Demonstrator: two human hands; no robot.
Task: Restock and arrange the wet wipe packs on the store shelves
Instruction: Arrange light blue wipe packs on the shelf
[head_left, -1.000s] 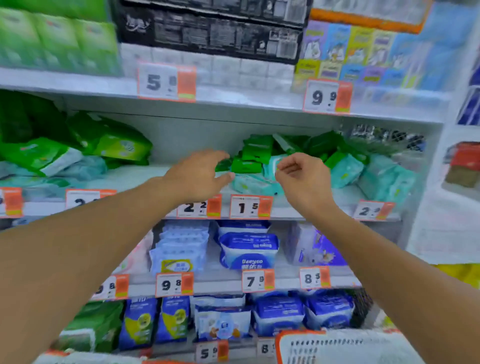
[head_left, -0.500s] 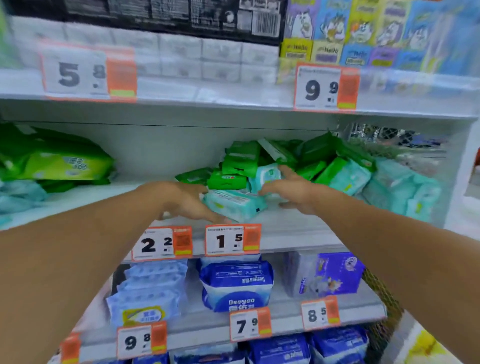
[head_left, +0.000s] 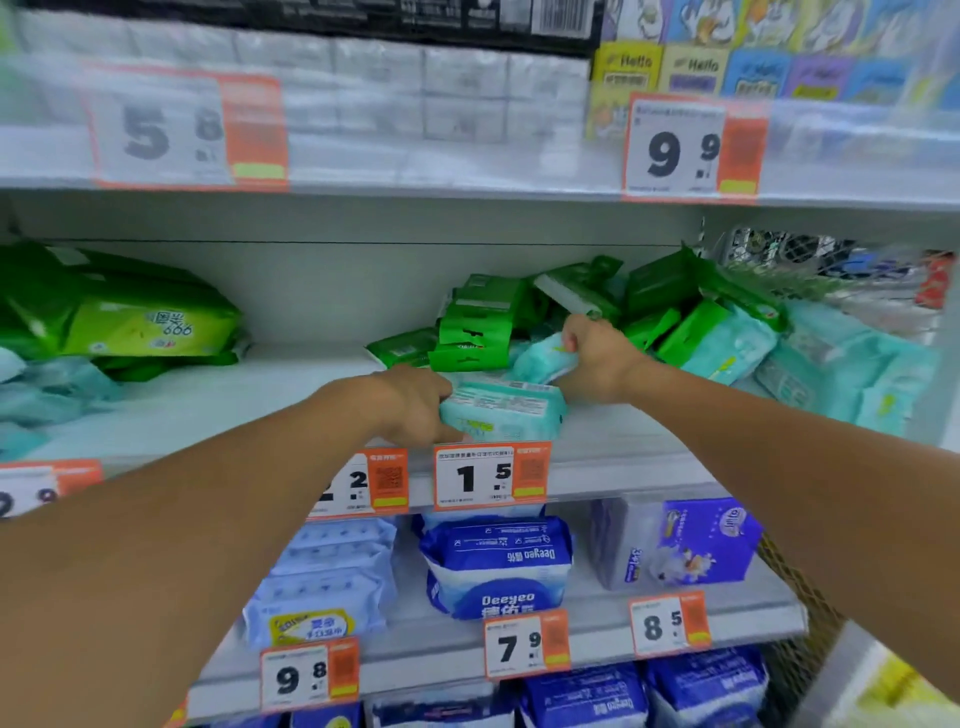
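On the middle shelf (head_left: 260, 395), my left hand (head_left: 415, 400) grips the left end of a teal wet wipe pack (head_left: 501, 410) standing on its edge near the shelf front. My right hand (head_left: 602, 358) is just behind it, fingers curled round a second teal pack (head_left: 543, 358) at the foot of a loose heap. That heap holds several small green packs (head_left: 478, 322) and more teal packs (head_left: 727, 348) leaning to the right.
Large green packs (head_left: 130, 322) over teal ones lie at the shelf's left end. Bare shelf lies between them and my hands. Price tags (head_left: 491, 475) line the shelf edge. Blue wipe packs (head_left: 498, 566) and a purple box (head_left: 680, 540) fill the shelf below; tissue packs (head_left: 415, 88) sit above.
My left hand has tipped the front teal pack up onto its edge. My right hand has moved back and closed round another teal pack in the heap. The camera has moved closer.
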